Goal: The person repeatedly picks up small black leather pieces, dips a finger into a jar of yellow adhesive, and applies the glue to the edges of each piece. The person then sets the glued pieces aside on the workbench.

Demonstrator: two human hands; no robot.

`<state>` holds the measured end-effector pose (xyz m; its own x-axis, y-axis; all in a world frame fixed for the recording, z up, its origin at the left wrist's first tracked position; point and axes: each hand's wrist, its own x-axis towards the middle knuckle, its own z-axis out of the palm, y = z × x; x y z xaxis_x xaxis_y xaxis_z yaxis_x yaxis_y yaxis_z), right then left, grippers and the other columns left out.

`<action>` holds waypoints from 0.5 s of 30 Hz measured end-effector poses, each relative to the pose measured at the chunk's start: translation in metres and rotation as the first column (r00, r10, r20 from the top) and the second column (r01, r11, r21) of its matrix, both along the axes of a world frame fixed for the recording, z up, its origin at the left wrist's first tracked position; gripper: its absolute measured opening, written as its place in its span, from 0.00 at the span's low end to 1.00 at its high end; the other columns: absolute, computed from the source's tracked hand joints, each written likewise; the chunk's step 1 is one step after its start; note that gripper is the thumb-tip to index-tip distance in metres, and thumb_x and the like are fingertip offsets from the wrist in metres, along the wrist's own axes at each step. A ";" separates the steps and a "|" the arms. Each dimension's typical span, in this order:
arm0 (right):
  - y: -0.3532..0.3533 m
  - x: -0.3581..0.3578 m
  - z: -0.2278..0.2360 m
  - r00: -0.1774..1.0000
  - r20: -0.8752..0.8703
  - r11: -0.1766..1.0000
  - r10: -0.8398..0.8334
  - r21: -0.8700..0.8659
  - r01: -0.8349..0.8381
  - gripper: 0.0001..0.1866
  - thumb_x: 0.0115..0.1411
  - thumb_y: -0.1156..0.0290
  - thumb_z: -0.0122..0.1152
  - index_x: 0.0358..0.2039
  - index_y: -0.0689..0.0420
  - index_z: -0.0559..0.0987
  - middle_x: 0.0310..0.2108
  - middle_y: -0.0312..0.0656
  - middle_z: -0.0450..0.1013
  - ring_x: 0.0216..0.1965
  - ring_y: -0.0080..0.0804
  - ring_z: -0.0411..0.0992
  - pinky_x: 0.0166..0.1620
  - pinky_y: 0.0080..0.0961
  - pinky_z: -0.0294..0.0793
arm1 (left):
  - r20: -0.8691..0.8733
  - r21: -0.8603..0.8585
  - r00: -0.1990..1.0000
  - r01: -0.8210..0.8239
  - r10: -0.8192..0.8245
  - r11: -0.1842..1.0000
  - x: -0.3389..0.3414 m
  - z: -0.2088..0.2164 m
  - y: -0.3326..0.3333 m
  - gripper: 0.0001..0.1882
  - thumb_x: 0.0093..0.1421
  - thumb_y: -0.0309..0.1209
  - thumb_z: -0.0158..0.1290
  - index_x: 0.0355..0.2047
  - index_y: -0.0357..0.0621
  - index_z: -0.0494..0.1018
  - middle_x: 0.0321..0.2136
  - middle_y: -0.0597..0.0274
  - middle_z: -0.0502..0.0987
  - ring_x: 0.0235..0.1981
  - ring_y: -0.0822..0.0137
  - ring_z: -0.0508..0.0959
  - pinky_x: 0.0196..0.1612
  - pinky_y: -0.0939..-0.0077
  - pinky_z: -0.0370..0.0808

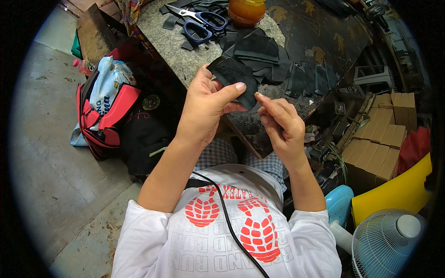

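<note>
My left hand (206, 104) is closed on a black piece of leather-like material (236, 76), the thumb lying across its front. The piece is tilted above the near edge of the worktable. My right hand (282, 118) is at the piece's lower right corner with its fingers curled in, a fingertip at or very near the edge. Whatever its fingertips may pinch is too small to make out. Just beyond lies a pile of similar black pieces (257, 51). To its right, several black pieces (308, 79) lie in a row.
Blue-handled scissors (204, 24) lie open by a jar of amber substance (246, 10) on the stone slab (178, 58). A red and black bag (116, 109) sits left of the table. Cardboard boxes (378, 139) and a white fan (387, 241) stand to the right.
</note>
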<state>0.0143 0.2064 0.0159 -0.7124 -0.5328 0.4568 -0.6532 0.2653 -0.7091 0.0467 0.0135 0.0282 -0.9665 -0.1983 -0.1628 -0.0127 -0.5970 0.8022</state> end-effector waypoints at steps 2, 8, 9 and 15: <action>0.000 -0.001 0.001 0.995 -0.099 1.000 0.020 0.015 -0.019 0.26 0.52 0.80 0.66 0.54 0.51 0.81 0.32 0.36 0.77 0.33 0.33 0.76 0.41 0.30 0.68 | 0.012 -0.008 1.000 -0.001 0.001 1.000 -0.001 0.000 0.000 0.22 0.60 0.20 0.60 0.51 0.35 0.64 0.41 0.50 0.80 0.38 0.66 0.83 0.34 0.73 0.86; 0.003 0.002 0.006 0.888 -0.459 0.968 -0.015 0.215 0.127 0.27 0.45 0.77 0.68 0.49 0.43 0.85 0.30 0.30 0.75 0.29 0.28 0.73 0.40 0.32 0.67 | 0.023 -0.103 0.999 -0.031 0.034 0.994 -0.001 -0.001 0.004 0.20 0.60 0.21 0.60 0.50 0.36 0.65 0.41 0.52 0.80 0.37 0.68 0.83 0.34 0.76 0.84; 0.004 0.003 0.008 0.879 -0.476 0.961 0.008 0.247 0.125 0.26 0.46 0.77 0.68 0.48 0.44 0.85 0.31 0.31 0.75 0.28 0.29 0.73 0.39 0.31 0.67 | 0.026 -0.118 0.999 -0.037 0.040 0.992 0.000 0.000 0.005 0.20 0.60 0.21 0.60 0.50 0.37 0.65 0.41 0.52 0.80 0.37 0.68 0.83 0.34 0.76 0.84; 0.017 -0.005 0.013 0.947 -0.301 0.978 -0.115 0.131 0.160 0.21 0.45 0.78 0.64 0.42 0.49 0.85 0.36 0.36 0.76 0.32 0.35 0.74 0.41 0.32 0.69 | -0.031 -0.235 0.999 -0.028 0.021 0.972 0.001 0.000 0.009 0.22 0.60 0.19 0.60 0.52 0.38 0.65 0.40 0.58 0.80 0.38 0.71 0.82 0.32 0.80 0.82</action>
